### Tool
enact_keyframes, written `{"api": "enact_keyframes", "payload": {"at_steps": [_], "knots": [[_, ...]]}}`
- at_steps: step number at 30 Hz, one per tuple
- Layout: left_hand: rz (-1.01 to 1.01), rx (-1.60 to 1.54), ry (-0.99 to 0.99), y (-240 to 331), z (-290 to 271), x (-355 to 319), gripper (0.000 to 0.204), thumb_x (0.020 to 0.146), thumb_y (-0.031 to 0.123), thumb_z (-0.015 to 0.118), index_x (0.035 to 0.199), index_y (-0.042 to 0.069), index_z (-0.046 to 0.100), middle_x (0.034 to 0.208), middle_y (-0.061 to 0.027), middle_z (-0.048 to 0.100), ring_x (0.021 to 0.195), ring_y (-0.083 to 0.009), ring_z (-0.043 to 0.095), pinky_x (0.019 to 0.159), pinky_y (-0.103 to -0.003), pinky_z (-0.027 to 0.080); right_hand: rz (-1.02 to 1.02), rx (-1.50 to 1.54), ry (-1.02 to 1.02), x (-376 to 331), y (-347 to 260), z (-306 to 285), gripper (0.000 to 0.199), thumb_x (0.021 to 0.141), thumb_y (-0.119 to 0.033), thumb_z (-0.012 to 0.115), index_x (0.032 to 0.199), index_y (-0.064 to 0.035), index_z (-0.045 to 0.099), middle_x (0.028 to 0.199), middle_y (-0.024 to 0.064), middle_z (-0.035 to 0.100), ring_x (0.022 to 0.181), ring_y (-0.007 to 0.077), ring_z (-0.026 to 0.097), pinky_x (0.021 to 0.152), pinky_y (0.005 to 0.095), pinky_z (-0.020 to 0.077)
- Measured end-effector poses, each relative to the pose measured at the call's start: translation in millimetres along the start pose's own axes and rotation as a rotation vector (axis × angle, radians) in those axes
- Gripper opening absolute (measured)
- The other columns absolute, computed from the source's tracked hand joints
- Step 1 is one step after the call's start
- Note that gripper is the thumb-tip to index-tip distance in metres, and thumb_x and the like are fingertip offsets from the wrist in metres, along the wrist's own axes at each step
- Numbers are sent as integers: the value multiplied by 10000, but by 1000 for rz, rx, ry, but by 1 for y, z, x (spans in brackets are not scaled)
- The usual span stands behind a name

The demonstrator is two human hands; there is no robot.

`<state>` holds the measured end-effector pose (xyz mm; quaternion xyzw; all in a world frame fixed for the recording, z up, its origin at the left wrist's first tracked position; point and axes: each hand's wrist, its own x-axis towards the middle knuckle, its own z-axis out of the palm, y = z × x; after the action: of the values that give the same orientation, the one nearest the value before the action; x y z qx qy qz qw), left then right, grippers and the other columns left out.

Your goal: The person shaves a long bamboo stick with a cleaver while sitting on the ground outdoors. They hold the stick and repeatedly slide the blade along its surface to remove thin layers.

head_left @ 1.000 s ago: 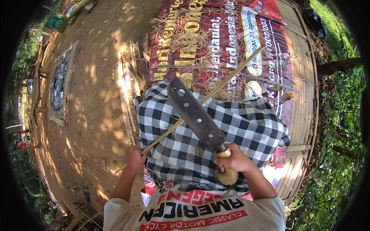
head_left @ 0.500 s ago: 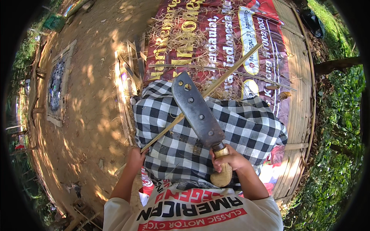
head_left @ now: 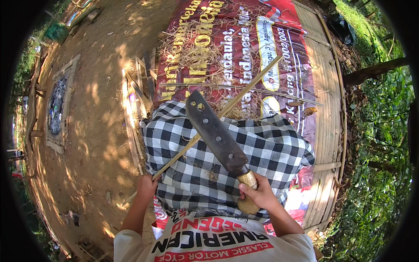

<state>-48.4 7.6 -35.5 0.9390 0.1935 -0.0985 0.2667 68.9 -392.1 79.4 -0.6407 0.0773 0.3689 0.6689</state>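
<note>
My right hand (head_left: 257, 191) is wrapped round the wooden handle of a broad, dark-bladed cleaver (head_left: 217, 136) with several round holes or studs along its blade. The blade points up and to the left and lies across a long, thin bamboo strip (head_left: 174, 158). My left hand (head_left: 147, 187) is closed on the strip's lower end, and a short piece sticks out below the fist. The strip slants up to the right, over the black-and-white checked cloth (head_left: 270, 139) on my lap, to beyond the cloth. Part of the strip is hidden under the blade.
A red printed banner (head_left: 218, 65) strewn with curly shavings (head_left: 192, 48) covers the bamboo platform (head_left: 325, 126). Another thin strip (head_left: 257, 90) lies across it. Split bamboo pieces (head_left: 131, 105) rest along the left edge, beside bare earth. Greenery grows at the right.
The whole view has shifted slightly, so things appear lower and further left. The cleaver's blade has tilted a little and its face looks darker. Both hands keep their hold.
</note>
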Motion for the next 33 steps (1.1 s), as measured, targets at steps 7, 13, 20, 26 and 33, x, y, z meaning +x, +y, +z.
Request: {"api": "enact_keyframes", "payload": {"at_steps": [7, 13, 20, 26, 33], "knots": [[-25, 0, 37, 0, 6, -6, 427, 793, 309, 720, 640, -72, 601, 591, -283, 537, 588, -468, 560, 527, -494, 416, -617, -742, 196, 29, -41, 14, 405, 722, -115, 715, 1069, 14, 551, 794, 163, 597, 652, 325, 608, 603, 372, 499], [11, 90, 122, 7, 7, -10, 400, 775, 302, 741, 644, -47, 596, 595, -266, 550, 596, -459, 567, 549, -496, 428, -773, -1360, 267, 51, -69, 9, 546, 638, -106, 741, 1136, -33, 529, 817, 101, 542, 727, 281, 583, 670, 374, 491], [-6, 206, 128, 15, 6, -16, 348, 770, 284, 749, 704, -13, 580, 628, -243, 576, 620, -453, 581, 582, -504, 447, -916, -1759, 216, 86, -65, -22, 148, 740, -121, 599, 865, -61, 548, 659, 35, 505, 601, 188, 553, 581, 306, 453], [-45, 206, 74, 25, -1, -18, 305, 756, 244, 750, 710, -6, 580, 642, -240, 586, 643, -445, 593, 594, -502, 456, -974, -1734, 253, 103, -83, -51, 159, 690, -106, 629, 776, -77, 500, 670, 53, 518, 641, 218, 579, 644, 336, 488], [-56, 215, 48, 29, -3, -17, 243, 732, 178, 737, 713, -8, 581, 650, -246, 586, 653, -437, 596, 596, -504, 458, -721, -1710, 456, 97, -99, -107, 314, 586, -119, 704, 834, -48, 525, 729, 102, 569, 676, 280, 607, 647, 378, 506]]}}
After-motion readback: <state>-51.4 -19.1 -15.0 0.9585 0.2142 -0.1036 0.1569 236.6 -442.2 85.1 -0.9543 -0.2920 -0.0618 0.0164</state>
